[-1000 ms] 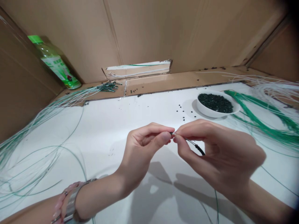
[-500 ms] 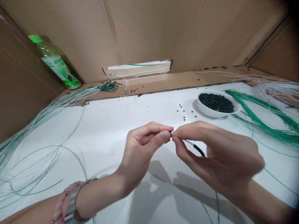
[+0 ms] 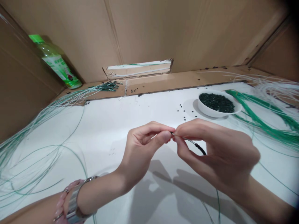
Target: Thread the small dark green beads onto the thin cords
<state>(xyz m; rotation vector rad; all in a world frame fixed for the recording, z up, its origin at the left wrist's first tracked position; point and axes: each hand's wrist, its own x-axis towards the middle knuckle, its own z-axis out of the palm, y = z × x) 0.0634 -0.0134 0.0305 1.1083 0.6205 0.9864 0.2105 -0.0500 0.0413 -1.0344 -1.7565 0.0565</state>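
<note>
My left hand (image 3: 147, 143) pinches a tiny dark bead between thumb and index finger near the middle of the view. Just to its right, my right hand (image 3: 217, 152) is closed in a pinch on a thin pale strand, with its fingertips almost touching those of my left hand. A short row of black beads (image 3: 200, 149) sits on the strand beneath my right index finger. Green strand ends (image 3: 217, 202) hang below my right hand. Beyond it stands a white bowl (image 3: 210, 111) filled with dark green beads (image 3: 217, 102).
Loose beads (image 3: 184, 111) lie left of the bowl. Green cord (image 3: 268, 121) and white strands (image 3: 268, 85) spread at the right. Beaded strand ends (image 3: 109, 86) and long strands (image 3: 30, 127) lie left. A green bottle (image 3: 58, 67) leans on the cardboard wall (image 3: 144, 31).
My right hand has shifted slightly, its knuckles moving left and its fingertips a little to the right. My left fingertips have moved slightly right.
</note>
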